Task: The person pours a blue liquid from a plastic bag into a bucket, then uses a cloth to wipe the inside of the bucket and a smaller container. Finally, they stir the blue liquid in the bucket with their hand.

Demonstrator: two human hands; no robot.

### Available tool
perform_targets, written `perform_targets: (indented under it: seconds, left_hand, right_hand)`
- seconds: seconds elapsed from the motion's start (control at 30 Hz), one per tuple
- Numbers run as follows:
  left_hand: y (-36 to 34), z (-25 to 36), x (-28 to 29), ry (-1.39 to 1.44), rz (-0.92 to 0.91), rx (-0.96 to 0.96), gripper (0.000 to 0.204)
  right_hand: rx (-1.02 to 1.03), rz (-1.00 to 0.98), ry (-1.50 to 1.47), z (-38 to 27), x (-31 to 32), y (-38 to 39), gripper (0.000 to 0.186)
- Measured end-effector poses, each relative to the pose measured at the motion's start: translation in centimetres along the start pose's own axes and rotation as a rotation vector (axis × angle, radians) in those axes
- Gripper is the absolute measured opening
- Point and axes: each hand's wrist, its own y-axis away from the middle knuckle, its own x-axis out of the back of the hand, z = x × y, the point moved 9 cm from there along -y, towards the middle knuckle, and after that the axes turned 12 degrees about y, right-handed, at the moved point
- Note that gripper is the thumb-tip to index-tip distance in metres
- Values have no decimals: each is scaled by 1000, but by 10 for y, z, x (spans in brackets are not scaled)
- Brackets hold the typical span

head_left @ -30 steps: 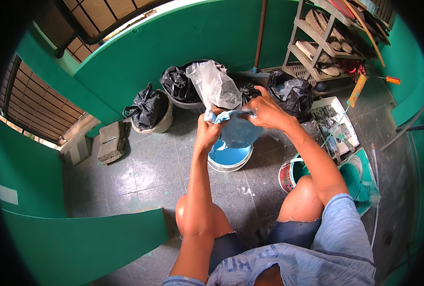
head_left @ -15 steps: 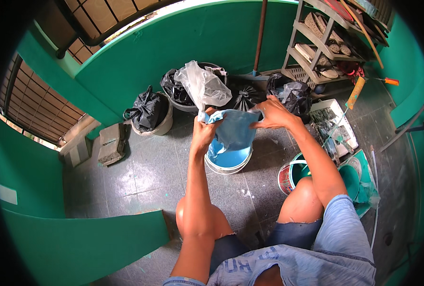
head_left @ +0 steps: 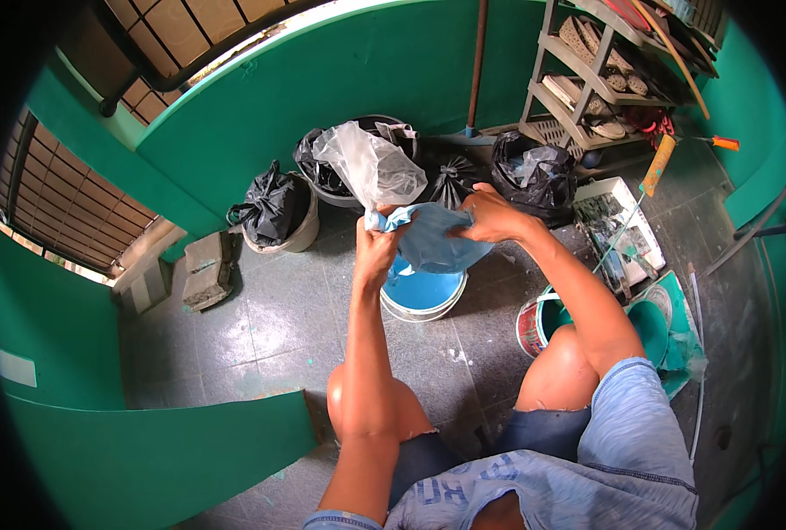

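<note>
My left hand grips the gathered, twisted part of a plastic bag; its clear, crumpled end flops upward, and its blue paint-coated part hangs toward my right hand. My right hand is closed on that blue part, spreading it out to the right. Right below sits a white bucket of light blue paint, partly hidden by the bag.
Black bagged bins stand along the green wall. A shoe rack, paint tray, roller and green paint pail are at the right. Bricks and a low wall are at the left.
Both hands keep hold of the bag. The clear end has slumped down and left, my left hand has moved slightly left, and the blue part has shifted and billowed over the bucket.
</note>
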Motion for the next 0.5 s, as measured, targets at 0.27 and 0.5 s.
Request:
perform_targets:
  seconds: [0.27, 0.5]
  left_hand:
    - [-1, 8, 6, 10, 48, -52, 4]
    - [-3, 20, 43, 73, 243, -87, 15]
  right_hand:
    - [-27, -79, 131, 19, -22, 4, 41]
    - [-108, 96, -52, 22, 25, 9, 34]
